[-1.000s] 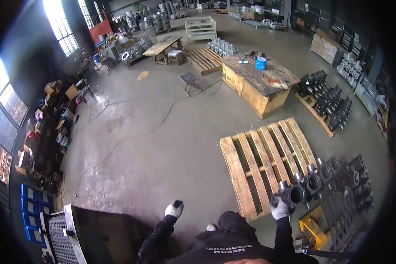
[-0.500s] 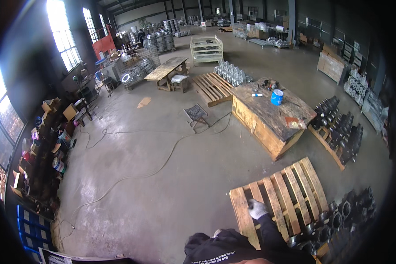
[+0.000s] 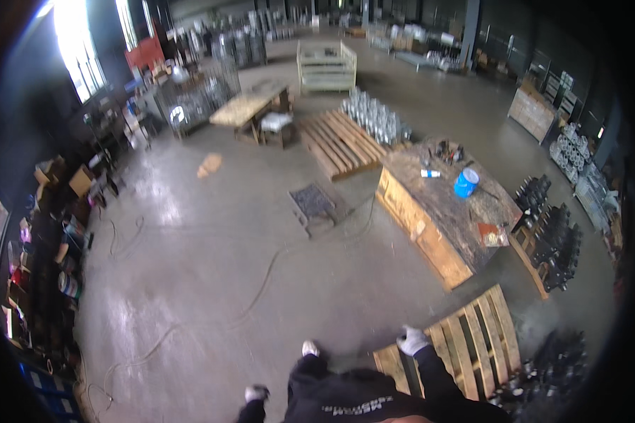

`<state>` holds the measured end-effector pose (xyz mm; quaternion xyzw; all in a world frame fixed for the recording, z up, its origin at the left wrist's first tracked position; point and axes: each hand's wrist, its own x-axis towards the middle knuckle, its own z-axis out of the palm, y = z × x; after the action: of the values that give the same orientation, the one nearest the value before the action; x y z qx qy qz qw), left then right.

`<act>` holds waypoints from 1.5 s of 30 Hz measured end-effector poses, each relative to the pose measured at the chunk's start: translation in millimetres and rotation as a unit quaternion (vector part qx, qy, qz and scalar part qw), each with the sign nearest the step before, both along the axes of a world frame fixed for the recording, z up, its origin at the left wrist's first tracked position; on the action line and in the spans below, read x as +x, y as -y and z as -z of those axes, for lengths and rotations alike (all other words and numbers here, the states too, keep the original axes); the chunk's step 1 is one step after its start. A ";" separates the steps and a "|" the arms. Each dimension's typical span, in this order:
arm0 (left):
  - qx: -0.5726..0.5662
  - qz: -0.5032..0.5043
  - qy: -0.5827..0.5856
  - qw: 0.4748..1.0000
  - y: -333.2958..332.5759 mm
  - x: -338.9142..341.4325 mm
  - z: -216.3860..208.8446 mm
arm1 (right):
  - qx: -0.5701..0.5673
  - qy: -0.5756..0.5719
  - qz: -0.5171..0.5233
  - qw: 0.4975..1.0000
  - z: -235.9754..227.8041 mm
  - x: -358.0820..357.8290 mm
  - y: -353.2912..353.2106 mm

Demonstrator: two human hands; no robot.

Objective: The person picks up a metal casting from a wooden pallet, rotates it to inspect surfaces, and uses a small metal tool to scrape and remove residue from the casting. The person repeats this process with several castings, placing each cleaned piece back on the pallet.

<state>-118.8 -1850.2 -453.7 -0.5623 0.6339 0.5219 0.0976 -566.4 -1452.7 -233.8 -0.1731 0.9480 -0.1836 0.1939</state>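
My right hand (image 3: 413,342), in a pale glove with a dark sleeve, is in front of me at the far edge of a wooden pallet (image 3: 466,359). One finger stands apart from the others, and I see nothing held; whether the glove touches the slats cannot be made out. Low at the lower edge, my left hand (image 3: 256,393), gloved too, hangs over the concrete floor (image 3: 190,282). Its fingers are smeared by motion. Between the hands, the pale tip of a shoe (image 3: 310,347) shows beyond my dark top.
Dark metal parts (image 3: 543,374) stand right of the pallet. Beyond it is a wooden workbench (image 3: 451,190) with a blue bucket (image 3: 466,182). A folding stool (image 3: 312,204) and a trailing hose (image 3: 261,289) are on the floor. Boxes and cans (image 3: 67,282) line the left wall.
My left hand and a shoe tip have come into view. My right hand has shifted from over the slats to the pallet's far edge. The whole view has shifted.
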 end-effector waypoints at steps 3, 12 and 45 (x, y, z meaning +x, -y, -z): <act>-0.079 0.136 0.132 0.979 112.2 -120.4 -35.7 | -0.047 0.033 0.092 0.994 4.0 -31.3 -9.4; -0.092 0.069 -0.020 0.993 271.1 -428.9 -70.5 | 0.043 0.049 0.250 0.966 37.7 -193.2 8.0; -0.123 0.063 -0.159 0.978 630.6 -1478.7 -102.3 | 0.097 0.054 0.255 0.961 40.5 -1216.7 403.3</act>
<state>-1597.5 -2480.8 -351.3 -0.4390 0.7345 0.5158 -0.0419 -1783.1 -1856.1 -274.3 0.1041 0.9621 -0.1427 0.2077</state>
